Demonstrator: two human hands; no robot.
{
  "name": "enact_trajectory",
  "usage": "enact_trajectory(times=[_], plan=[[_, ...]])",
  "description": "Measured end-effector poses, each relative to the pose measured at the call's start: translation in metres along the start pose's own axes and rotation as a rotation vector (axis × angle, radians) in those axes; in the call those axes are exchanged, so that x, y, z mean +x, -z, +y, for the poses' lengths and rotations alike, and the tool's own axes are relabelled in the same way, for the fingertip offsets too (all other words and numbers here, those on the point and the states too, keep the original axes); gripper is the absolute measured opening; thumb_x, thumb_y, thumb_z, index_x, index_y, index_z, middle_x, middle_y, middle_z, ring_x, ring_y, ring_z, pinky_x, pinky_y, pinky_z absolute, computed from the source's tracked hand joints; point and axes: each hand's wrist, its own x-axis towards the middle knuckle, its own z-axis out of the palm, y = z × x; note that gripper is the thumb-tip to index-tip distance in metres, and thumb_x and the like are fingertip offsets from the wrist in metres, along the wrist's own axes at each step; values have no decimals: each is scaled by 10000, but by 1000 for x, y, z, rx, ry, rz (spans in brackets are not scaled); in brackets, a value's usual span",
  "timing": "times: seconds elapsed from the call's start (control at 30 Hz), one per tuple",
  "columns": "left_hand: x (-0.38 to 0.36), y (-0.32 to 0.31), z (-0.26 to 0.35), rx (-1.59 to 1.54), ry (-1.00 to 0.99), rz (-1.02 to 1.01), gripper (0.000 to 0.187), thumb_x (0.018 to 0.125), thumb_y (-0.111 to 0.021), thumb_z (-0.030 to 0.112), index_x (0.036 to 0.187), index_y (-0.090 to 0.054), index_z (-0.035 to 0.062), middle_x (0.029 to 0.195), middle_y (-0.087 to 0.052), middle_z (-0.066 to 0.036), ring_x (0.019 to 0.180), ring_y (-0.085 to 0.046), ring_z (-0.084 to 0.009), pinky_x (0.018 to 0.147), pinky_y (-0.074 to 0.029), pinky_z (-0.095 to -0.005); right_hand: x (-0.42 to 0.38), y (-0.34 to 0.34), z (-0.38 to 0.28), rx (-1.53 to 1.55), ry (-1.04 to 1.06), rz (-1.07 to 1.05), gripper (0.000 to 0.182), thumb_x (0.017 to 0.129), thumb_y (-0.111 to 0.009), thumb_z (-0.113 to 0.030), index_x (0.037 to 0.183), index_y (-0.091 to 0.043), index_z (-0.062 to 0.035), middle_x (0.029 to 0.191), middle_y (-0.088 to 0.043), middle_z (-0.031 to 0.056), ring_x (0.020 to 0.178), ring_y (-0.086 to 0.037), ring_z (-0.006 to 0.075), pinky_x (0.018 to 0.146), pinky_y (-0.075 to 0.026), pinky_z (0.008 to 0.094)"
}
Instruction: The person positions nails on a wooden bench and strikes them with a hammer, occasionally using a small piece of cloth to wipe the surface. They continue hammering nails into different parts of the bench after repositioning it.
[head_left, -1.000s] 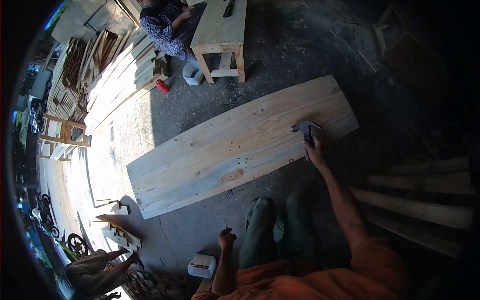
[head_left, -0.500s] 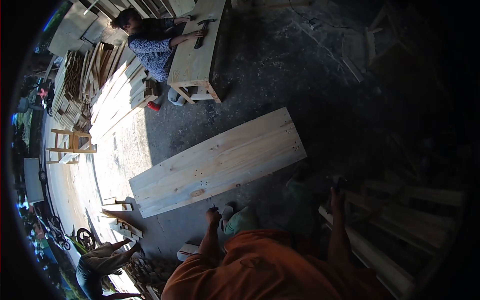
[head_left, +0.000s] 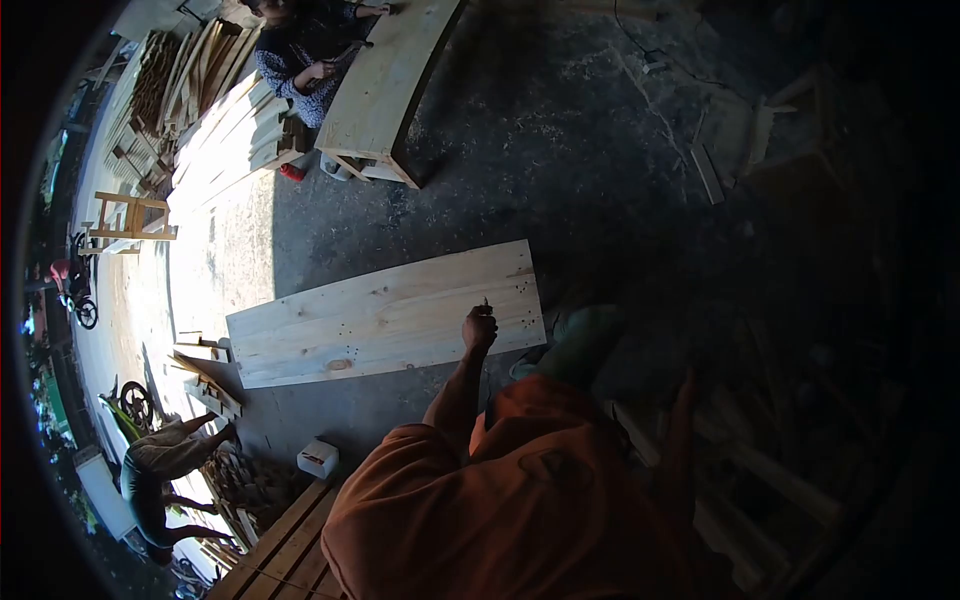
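A long pale wooden panel point(head_left: 385, 325) with clusters of dark dots lies in front of me. Above its right end is my left hand point(head_left: 481, 328), closed, with a small thin pointed piece point(head_left: 487, 302) sticking up from the fingers. Its exact kind is too small to make out. Out to the right in deep shadow is my right hand point(head_left: 690, 382). Darkness hides its fingers and anything in them.
Across the floor a person point(head_left: 300, 70) works at a wooden bench point(head_left: 385, 90). Another person point(head_left: 160, 460) bends over at lower left. Stacked boards point(head_left: 225, 130), a wooden frame point(head_left: 130, 217), a white box point(head_left: 318, 458) and dim timber point(head_left: 770, 480) lie around.
My left hand has moved right and forward, from the panel's near edge to above its right end. My view has shifted. The dark tool seen earlier in my right hand is lost in shadow.
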Motion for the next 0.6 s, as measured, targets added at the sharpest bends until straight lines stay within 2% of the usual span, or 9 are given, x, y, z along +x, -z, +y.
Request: enact_trajectory(times=[0.07, 0.1, 0.13, 0.2, 0.23, 0.3, 0.37, 0.5, 0.6], plan=[[27, -20, 5, -32, -60, 98, 258, 840, -605, 130, 1073, -715, 126, 849, -732, -121, 779, -716, -267, 718, -546, -396, -39, 52, -55, -190, -48, -83, 641, 907, -652, -417, 1328, -556, 56, 1294, -611, 207, 1176, -575, 334, 1007, -438, 409], [38, -29, 5, -40, -127, 196, 258, 837, -606, 112, 1071, -715, 120, 844, -731, -112, 773, -714, -249, 703, -542, -378, 1, -62, -145, -374, -109, -148, 669, 912, -631, -448, 1352, -537, 47, 1339, -578, 243, 1232, -545, 356, 1018, -432, 418], [48, -38, 11, -62, -93, 210, 258, 837, -606, 112, 1071, -715, 120, 844, -731, -112, 773, -714, -249, 703, -542, -378, 24, -81, -159, -400, -91, -176, 669, 912, -631, -448, 1352, -537, 47, 1339, -578, 243, 1232, -545, 356, 1018, -432, 418], [64, -52, 16, -77, -235, 435, 235, 840, -628, 105, 1060, -708, 88, 854, -732, -99, 750, -701, -210, 680, -530, -346, 67, -120, -173, -415, 121, -420, 519, 926, -636, -371, 1249, -585, 32, 1077, -679, 212, 971, -670, 323, 828, -534, 419], [81, -61, 18, -98, -205, 463, 235, 840, -628, 105, 1060, -708, 88, 854, -732, -99, 750, -701, -210, 680, -530, -346, 88, -151, -196, -429, 143, -458, 519, 926, -636, -371, 1249, -585, 32, 1077, -679, 212, 971, -670, 323, 828, -534, 419], [103, -83, 16, -435, -67, 471, 208, 849, -645, 110, 1042, -686, 45, 833, -720, -89, 713, -669, -185, 672, -518, -329, 116, -199, -241, -396, -246, -722, 315, 918, -658, -298, 1026, -598, -8, 737, -638, 98, 599, -649, 233, 533, -516, 369], [115, -96, 45, -604, -28, 531, 194, 853, -649, 107, 1030, -673, 32, 821, -707, -82, 704, -655, -174, 669, -512, -322, 139, -258, -275, -404, -186, -843, 253, 931, -642, -282, 917, -545, -49, 579, -512, 22, 399, -520, 135, 362, -392, 317], [104, -126, 61, -782, 101, 608, 160, 859, -651, 98, 999, -643, 20, 806, -675, -67, 689, -630, -161, 665, -503, -308, 170, -367, -356, -628, 4, -1110, 235, 947, -621, -262, 948, -547, -39, 584, -530, 40, 404, -537, 156, 375, -408, 320], [116, -148, 68, -638, 172, 807, 141, 866, -638, 98, 985, -639, 22, 827, -681, -77, 713, -646, -169, 677, -507, -309, 169, -437, -401, -661, 148, -1264, 242, 950, -618, -259, 937, -537, -31, 577, -529, 43, 398, -539, 160, 371, -407, 322]])
